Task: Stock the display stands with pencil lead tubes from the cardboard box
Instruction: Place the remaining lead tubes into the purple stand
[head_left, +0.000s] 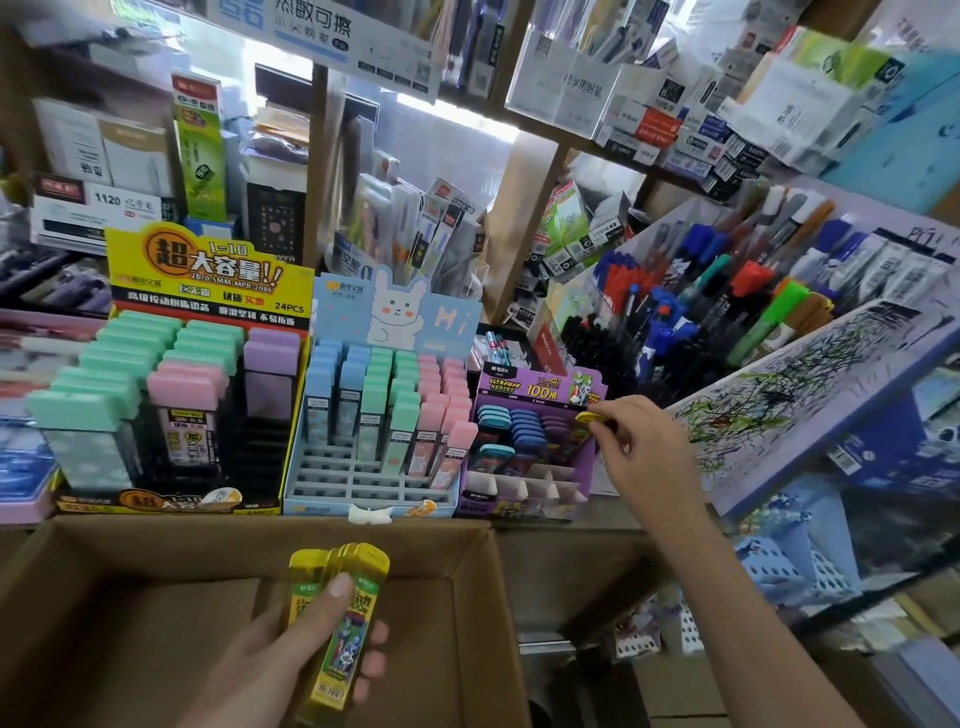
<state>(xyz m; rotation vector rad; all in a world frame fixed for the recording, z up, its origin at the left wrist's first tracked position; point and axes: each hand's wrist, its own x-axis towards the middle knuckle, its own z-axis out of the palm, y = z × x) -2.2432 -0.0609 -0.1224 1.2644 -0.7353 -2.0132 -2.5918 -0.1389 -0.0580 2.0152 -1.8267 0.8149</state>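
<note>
Shop counter (563, 522): right hand (641, 457) pinched a yellow tube (587, 418) at the purple stand (530, 499) (front slots bare) — left hand (280, 654) gripped more tubes (345, 608) above the box (130, 597); stocking seemingly part-done.

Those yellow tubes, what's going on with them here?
A person is restocking pencil leads. The left hand grips a bundle of yellow tubes above the cardboard box. The right hand pinches one yellow tube at the right edge of the purple display stand, whose front slots are empty.
</note>
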